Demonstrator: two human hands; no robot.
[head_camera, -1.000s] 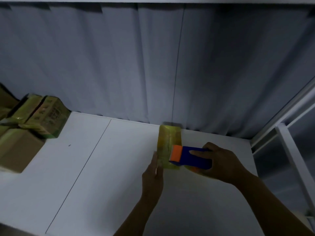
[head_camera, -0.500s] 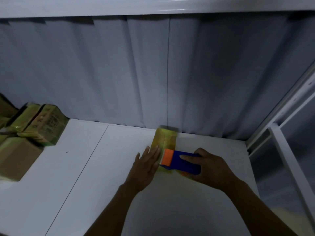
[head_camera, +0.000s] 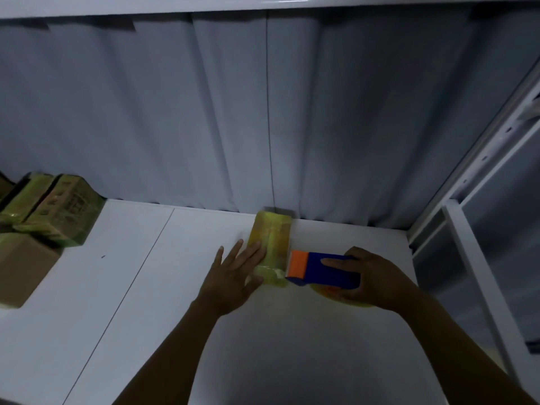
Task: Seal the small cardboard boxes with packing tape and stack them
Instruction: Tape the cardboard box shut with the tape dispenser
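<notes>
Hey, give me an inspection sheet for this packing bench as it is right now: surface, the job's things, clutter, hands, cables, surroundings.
Surface: white table, with a thin dark seam line running across it.
Job's things: small box covered in yellowish tape, lying near the curtain; blue and orange tape dispenser at its near right corner; taped boxes piled at the left edge.
Clutter: nothing seen.
Hands: left hand flat, fingers straight, resting on the small box; right hand grips the tape dispenser.
Cables: nothing seen.
Surroundings: grey curtain behind the table; white metal frame on the right.
</notes>
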